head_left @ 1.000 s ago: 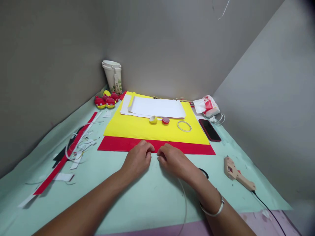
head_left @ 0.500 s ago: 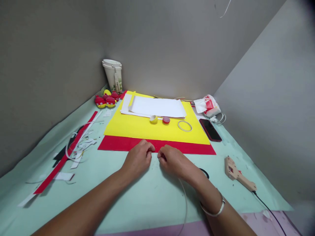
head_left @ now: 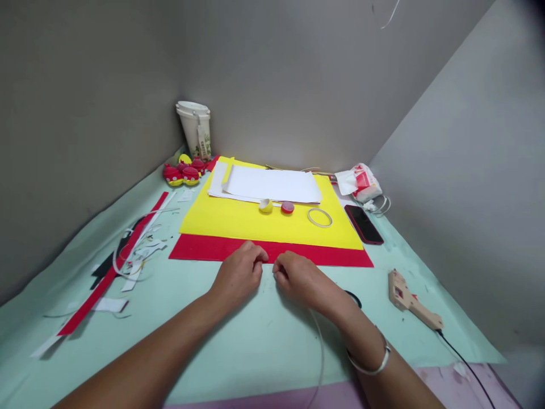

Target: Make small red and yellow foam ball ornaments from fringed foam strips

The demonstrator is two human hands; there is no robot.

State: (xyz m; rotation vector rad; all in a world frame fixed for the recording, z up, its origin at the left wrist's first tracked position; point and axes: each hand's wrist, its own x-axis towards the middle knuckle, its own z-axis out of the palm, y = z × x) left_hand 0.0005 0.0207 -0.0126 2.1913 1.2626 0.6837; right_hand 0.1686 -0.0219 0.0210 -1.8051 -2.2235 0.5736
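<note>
My left hand (head_left: pixel 242 266) rests on the pale green cloth at the near edge of the red corrugated sheet (head_left: pixel 204 247), its fingers curled closed. Close beside it, with a small gap between, my right hand (head_left: pixel 298 275) is closed too, thumb and forefinger pinched. A thin white cord (head_left: pixel 321 346) runs from under my right hand down to the front edge of the table. What the left fingertips hold, if anything, is hidden. Beyond the hands, a small yellow cup-like half shell (head_left: pixel 266 206), a red one (head_left: pixel 287 208) and a white ring (head_left: pixel 319 217) lie on the yellow corrugated sheet (head_left: pixel 238 224).
A glue gun (head_left: pixel 413 301) with its cable and a phone (head_left: pixel 364 224) lie to the right. Red strips (head_left: pixel 96 295) and paper scraps are at left. Red and yellow ornaments (head_left: pixel 183 175), a paper cup (head_left: pixel 195 130), white paper (head_left: pixel 272 184) and a tissue pack (head_left: pixel 365 182) stand farther back.
</note>
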